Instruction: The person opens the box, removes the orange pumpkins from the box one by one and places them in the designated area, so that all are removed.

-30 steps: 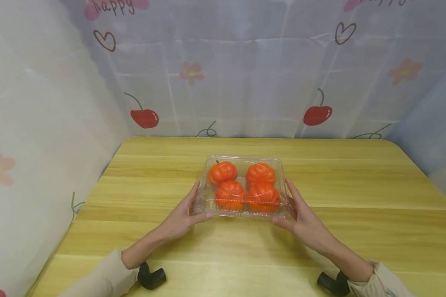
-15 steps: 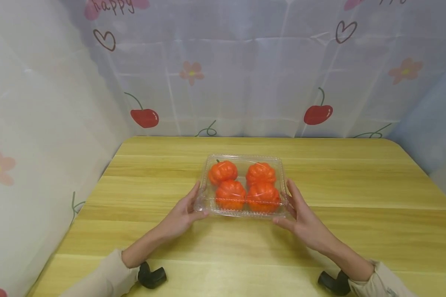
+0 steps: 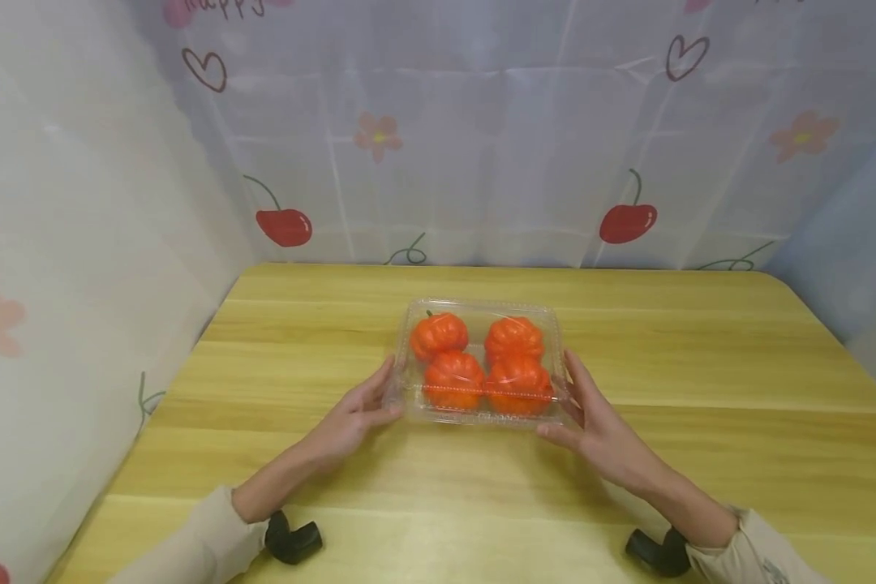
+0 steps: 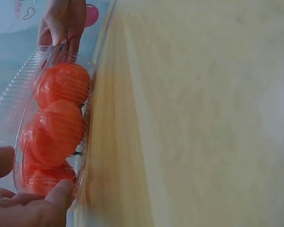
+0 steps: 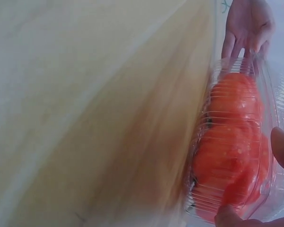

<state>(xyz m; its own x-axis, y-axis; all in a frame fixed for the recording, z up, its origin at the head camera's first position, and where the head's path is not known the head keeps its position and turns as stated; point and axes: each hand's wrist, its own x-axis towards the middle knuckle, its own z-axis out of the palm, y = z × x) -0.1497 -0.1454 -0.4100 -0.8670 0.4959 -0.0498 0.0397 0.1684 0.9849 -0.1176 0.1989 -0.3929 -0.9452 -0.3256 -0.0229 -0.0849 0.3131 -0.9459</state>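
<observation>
A clear plastic clamshell box (image 3: 482,418) with its lid down stands in the middle of the wooden table (image 3: 701,365). Several orange pumpkins (image 3: 454,378) fill it. My left hand (image 3: 372,403) holds the box's left end, fingers along the side and thumb at the front corner. My right hand (image 3: 582,408) holds the right end the same way. In the left wrist view my left hand (image 4: 31,205) pinches the box (image 4: 19,90) between thumb and finger, with the right hand (image 4: 61,23) at the far end. The right wrist view mirrors this: right hand (image 5: 241,217), box (image 5: 274,94), left hand (image 5: 248,26).
A curtain (image 3: 482,162) printed with cherries, hearts and flowers closes in the table at the back and on both sides. Black wrist-camera mounts (image 3: 292,539) (image 3: 653,551) sit at the cuffs near the table's front edge. Bare wood lies all around the box.
Both hands stay at the box's ends. The left thumb has drawn back a little towards the front left corner. The head view has shifted slightly.
</observation>
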